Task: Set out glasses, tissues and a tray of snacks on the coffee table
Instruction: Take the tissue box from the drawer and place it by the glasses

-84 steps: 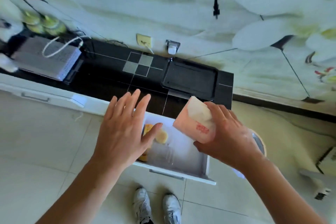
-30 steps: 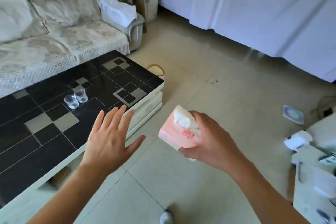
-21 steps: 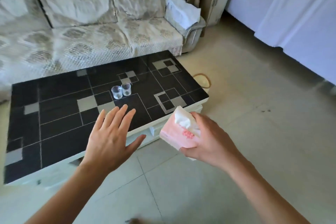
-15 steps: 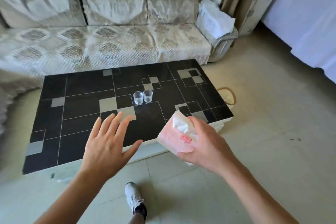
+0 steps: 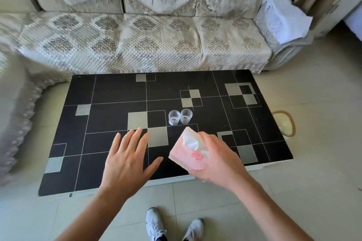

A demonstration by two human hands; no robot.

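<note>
The right hand (image 5: 219, 160) grips a pink tissue pack (image 5: 188, 152), a white tissue poking from its top, above the table (image 5: 117, 92) near edge. The left hand (image 5: 127, 160) hovers, fingers spread, holding nothing. Two empty glasses (image 5: 180, 117) stand touching mid-table.
</note>
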